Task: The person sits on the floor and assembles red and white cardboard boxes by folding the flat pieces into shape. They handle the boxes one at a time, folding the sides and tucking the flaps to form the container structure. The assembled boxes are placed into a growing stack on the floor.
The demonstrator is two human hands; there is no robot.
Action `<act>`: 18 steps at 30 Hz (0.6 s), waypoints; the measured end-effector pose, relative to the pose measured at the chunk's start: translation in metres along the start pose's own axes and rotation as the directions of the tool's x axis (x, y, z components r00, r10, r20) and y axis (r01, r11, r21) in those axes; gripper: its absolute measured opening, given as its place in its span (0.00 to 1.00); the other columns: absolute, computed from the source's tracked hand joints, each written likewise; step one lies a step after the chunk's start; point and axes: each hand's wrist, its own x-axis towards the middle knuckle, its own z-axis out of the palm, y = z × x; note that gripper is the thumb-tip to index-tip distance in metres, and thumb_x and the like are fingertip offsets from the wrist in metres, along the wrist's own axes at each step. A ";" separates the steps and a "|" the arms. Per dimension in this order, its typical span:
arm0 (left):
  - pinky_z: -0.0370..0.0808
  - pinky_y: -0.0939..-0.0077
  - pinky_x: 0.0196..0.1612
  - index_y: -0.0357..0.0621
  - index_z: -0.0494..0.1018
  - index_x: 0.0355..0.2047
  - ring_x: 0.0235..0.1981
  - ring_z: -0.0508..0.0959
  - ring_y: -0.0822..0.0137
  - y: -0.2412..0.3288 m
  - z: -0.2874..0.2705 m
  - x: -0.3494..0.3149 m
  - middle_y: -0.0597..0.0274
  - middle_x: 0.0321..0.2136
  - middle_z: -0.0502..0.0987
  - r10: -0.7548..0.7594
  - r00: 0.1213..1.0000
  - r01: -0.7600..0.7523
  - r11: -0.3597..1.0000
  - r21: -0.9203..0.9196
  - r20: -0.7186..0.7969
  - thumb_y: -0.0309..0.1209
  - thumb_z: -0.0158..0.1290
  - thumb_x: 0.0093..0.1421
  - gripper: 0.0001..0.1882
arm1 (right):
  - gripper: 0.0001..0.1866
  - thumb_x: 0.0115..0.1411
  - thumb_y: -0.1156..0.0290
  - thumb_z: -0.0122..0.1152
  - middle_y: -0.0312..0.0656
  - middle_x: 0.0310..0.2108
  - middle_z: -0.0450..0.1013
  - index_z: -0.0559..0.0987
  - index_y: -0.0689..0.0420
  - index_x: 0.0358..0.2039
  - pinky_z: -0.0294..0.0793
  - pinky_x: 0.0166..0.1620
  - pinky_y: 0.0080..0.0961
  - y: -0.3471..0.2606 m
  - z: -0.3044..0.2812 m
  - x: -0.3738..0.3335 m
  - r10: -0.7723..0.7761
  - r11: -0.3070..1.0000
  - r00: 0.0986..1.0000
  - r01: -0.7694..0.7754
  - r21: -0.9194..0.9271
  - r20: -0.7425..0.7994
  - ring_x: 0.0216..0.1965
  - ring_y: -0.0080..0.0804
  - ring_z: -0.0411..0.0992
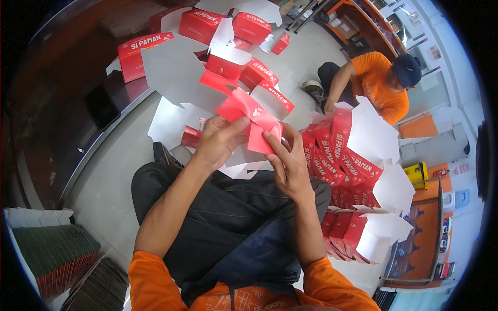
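Thumb and fingers of the left hand (219, 142) grip the left side of a partly folded, smooth red cardboard box (254, 110) at the centre of the frame, while the right hand (288, 163) pinches its lower right flap. Crossed legs in dark trousers (233, 205) lie below. Red cardboard boxes with white open lids (251, 27) spread across the upper centre, some on a glossy dark brown tabletop (67, 124) at upper left. Stacked red boxes with pale flaps (332, 150) stand right of centre; a person in an orange shirt (381, 78) is at upper right, and bundled green-and-red sheets (54, 254) fill the lower left
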 end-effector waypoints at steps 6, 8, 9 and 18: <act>0.75 0.66 0.50 0.41 0.70 0.49 0.47 0.76 0.66 -0.004 0.021 -0.002 0.59 0.45 0.75 0.024 0.997 -0.032 0.993 -0.118 -0.069 0.32 0.48 0.66 0.14 | 0.25 0.55 0.75 0.62 0.56 0.55 0.59 0.74 0.49 0.55 0.67 0.58 0.41 0.007 0.027 0.011 -0.018 0.992 0.982 -0.006 -0.126 -0.189 0.56 0.54 0.64; 0.74 0.67 0.51 0.40 0.69 0.50 0.49 0.75 0.65 -0.004 0.019 -0.004 0.58 0.47 0.74 0.038 0.998 -0.039 0.999 -0.035 -0.053 0.33 0.48 0.66 0.14 | 0.24 0.56 0.73 0.62 0.56 0.54 0.60 0.74 0.48 0.55 0.67 0.57 0.40 0.009 0.039 0.016 -0.001 0.993 0.969 -0.028 -0.113 -0.248 0.55 0.54 0.64; 0.73 0.68 0.51 0.39 0.68 0.51 0.50 0.74 0.65 -0.008 0.012 -0.004 0.57 0.48 0.73 0.041 0.998 -0.038 0.997 0.061 -0.046 0.33 0.48 0.66 0.15 | 0.27 0.56 0.71 0.63 0.57 0.52 0.62 0.71 0.51 0.58 0.69 0.56 0.38 0.012 0.045 0.014 -0.011 0.979 0.969 -0.040 -0.199 -0.247 0.55 0.52 0.66; 0.66 0.63 0.55 0.39 0.58 0.62 0.50 0.74 0.44 0.025 -0.001 -0.017 0.34 0.48 0.71 -0.015 0.989 -0.141 0.261 0.955 0.150 0.27 0.46 0.62 0.27 | 0.23 0.66 0.66 0.46 0.46 0.28 0.74 0.61 0.59 0.60 0.71 0.41 0.35 0.035 -0.005 0.038 0.274 0.942 0.950 -0.297 0.155 0.150 0.32 0.38 0.74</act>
